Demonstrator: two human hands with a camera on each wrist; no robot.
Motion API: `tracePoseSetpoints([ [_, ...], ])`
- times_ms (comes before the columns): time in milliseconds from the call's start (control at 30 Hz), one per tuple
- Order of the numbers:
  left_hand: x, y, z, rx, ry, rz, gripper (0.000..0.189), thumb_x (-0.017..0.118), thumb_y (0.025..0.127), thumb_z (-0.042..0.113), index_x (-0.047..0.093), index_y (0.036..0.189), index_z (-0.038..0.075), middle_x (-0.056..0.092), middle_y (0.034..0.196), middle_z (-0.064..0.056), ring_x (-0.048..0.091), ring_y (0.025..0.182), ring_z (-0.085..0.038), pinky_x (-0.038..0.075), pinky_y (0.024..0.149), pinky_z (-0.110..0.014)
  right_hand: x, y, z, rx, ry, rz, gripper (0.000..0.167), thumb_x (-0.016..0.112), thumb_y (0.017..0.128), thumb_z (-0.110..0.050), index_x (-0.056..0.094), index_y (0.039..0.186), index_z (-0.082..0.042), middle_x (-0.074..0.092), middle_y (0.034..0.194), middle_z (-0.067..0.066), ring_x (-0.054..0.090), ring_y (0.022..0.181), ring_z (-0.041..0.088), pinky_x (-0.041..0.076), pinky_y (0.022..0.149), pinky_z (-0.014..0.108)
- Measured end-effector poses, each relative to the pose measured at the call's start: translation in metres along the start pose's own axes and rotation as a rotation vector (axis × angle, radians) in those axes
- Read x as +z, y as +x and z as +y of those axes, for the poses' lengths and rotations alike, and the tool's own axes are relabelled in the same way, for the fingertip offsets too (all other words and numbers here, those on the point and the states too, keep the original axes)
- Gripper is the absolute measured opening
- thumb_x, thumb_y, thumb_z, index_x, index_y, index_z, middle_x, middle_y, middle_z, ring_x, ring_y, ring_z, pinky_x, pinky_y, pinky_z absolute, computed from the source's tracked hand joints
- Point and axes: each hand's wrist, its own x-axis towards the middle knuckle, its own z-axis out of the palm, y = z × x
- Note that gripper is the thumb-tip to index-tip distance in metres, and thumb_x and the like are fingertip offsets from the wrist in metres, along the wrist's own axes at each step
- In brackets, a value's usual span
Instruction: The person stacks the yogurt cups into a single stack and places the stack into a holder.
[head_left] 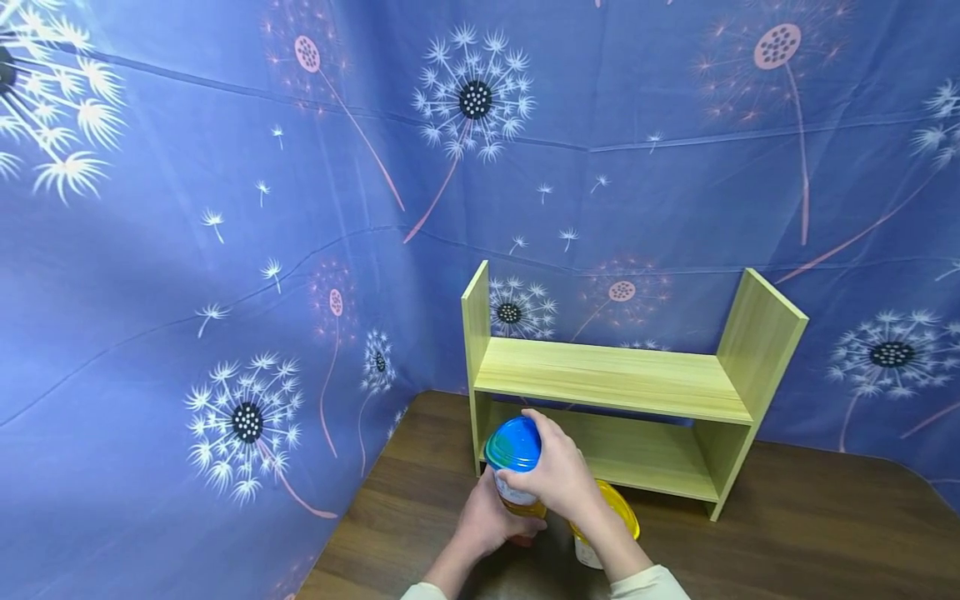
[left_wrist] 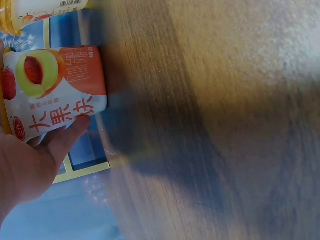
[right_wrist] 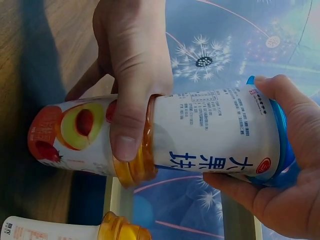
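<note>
Two printed yogurt cups stand stacked in front of the shelf. My left hand [head_left: 486, 518] grips the lower yogurt cup [left_wrist: 55, 95], which has an orange lid and a peach on its label; the thumb lies across it near the lid in the right wrist view. The upper yogurt cup [right_wrist: 210, 130], with a blue lid [head_left: 514, 443], sits with its base at the orange lid. Around its top, the fingers and thumb of my right hand [head_left: 561, 471] hold it. A third yogurt cup [right_wrist: 50, 229] with a yellow lid stands to the right, partly hidden by my right forearm.
Behind the cups is a two-tier wooden shelf [head_left: 615, 375] with raised sides. It stands on a brown wooden table [head_left: 810, 533]. A blue dandelion-print cloth [head_left: 225, 208] hangs behind and to the left, along the table's edge.
</note>
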Motion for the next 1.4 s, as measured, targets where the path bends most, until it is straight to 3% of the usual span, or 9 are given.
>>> tracePoseSetpoints([
  [633, 0.0, -0.002, -0.002, 0.011, 0.09, 0.023, 0.096, 0.096, 0.064, 0.039, 0.042, 0.14, 0.014, 0.061, 0.12, 0.007, 0.061, 0.104, -0.011, 0.052, 0.092, -0.039, 0.002, -0.002, 0.002, -0.015, -0.023, -0.037, 0.098, 0.088, 0.075, -0.047, 0.04, 0.154, -0.017, 0.048, 0.148, 0.015, 0.057, 0.119, 0.041, 0.053, 0.089, 0.06],
  [900, 0.002, -0.002, -0.001, 0.02, 0.073, 0.039, 0.099, 0.097, 0.062, 0.041, 0.042, 0.14, 0.016, 0.06, 0.121, 0.007, 0.061, 0.106, -0.013, 0.051, 0.095, -0.042, -0.013, -0.006, 0.007, -0.022, -0.042, -0.066, 0.102, 0.08, 0.079, -0.059, 0.03, 0.16, -0.022, 0.041, 0.155, 0.016, 0.053, 0.127, 0.045, 0.049, 0.092, 0.065],
  [1033, 0.005, -0.002, -0.002, 0.007, 0.078, 0.042, 0.099, 0.097, 0.062, 0.04, 0.042, 0.141, 0.019, 0.059, 0.123, 0.009, 0.06, 0.108, -0.013, 0.05, 0.097, -0.044, -0.027, -0.014, 0.016, 0.014, -0.094, -0.089, 0.096, 0.071, 0.084, -0.065, 0.03, 0.16, -0.021, 0.039, 0.156, 0.017, 0.048, 0.132, 0.047, 0.045, 0.094, 0.07],
  [1200, 0.005, -0.002, -0.002, 0.039, 0.086, 0.055, 0.1, 0.099, 0.059, 0.038, 0.043, 0.14, 0.019, 0.061, 0.121, 0.01, 0.061, 0.108, -0.012, 0.05, 0.096, -0.042, -0.042, -0.023, 0.034, 0.066, -0.133, -0.117, 0.095, 0.061, 0.087, -0.072, 0.029, 0.16, -0.02, 0.035, 0.159, 0.018, 0.04, 0.138, 0.047, 0.038, 0.1, 0.072],
  [1400, 0.003, -0.003, 0.002, 0.02, 0.088, 0.057, 0.098, 0.098, 0.06, 0.039, 0.044, 0.139, 0.019, 0.061, 0.12, 0.009, 0.061, 0.109, -0.013, 0.05, 0.096, -0.044, -0.047, -0.032, 0.059, 0.087, -0.176, -0.115, 0.095, 0.061, 0.086, -0.074, 0.031, 0.158, -0.019, 0.037, 0.157, 0.018, 0.042, 0.137, 0.047, 0.04, 0.098, 0.071],
])
